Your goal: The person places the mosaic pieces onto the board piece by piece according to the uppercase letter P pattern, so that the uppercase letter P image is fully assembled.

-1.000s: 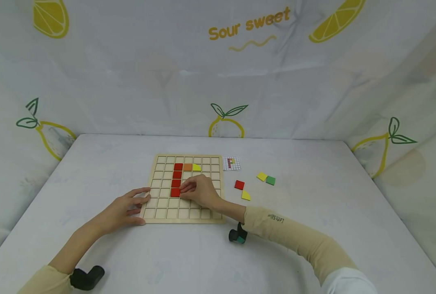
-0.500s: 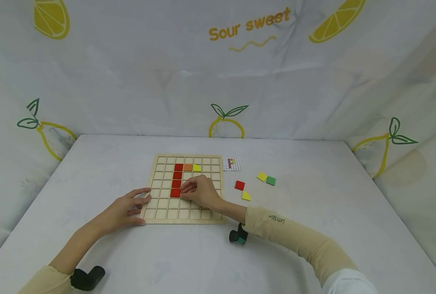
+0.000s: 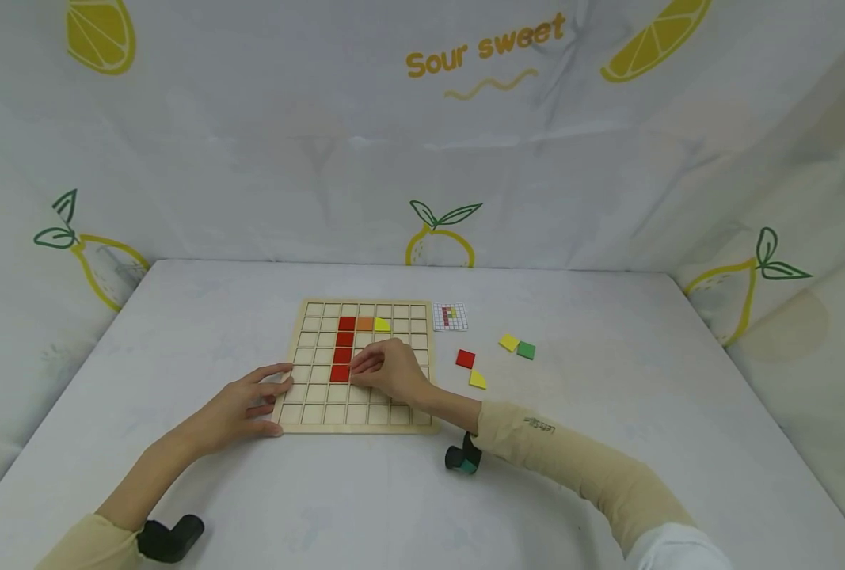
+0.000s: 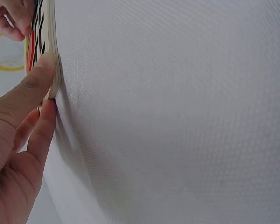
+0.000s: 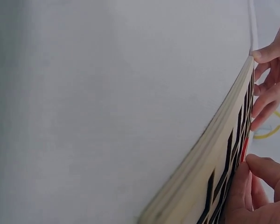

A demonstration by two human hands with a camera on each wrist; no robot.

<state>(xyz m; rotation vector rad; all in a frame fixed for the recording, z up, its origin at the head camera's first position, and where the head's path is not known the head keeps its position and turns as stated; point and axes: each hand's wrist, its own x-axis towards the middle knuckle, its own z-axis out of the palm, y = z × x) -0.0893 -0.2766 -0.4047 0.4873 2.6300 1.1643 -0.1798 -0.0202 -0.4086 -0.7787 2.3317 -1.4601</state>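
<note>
A wooden grid board (image 3: 393, 426) lies flat on the table. Its front left corner is steadied by my left hand (image 3: 240, 408), whose thumb is on the front edge while the fingers touch the left side. Red square tiles (image 3: 344, 339) run down one column of the board; an orange tile (image 3: 364, 324) and a yellow quarter-round tile (image 3: 382, 324) continue right from the top one. My right hand (image 3: 393, 370) has thumb and index finger together at the right edge of the lowest red tile (image 3: 340, 373), pinching it there. In the right wrist view, these fingers (image 5: 266, 170) hide part of that tile.
A small printed pattern card (image 3: 450, 317) lies by the board's upper right corner. Loose tiles sit to the right: a red square (image 3: 466, 359), a yellow quarter-round (image 3: 477, 379), a yellow square (image 3: 509, 343) and a green square (image 3: 526, 351). White cloth printed with lemons hangs behind.
</note>
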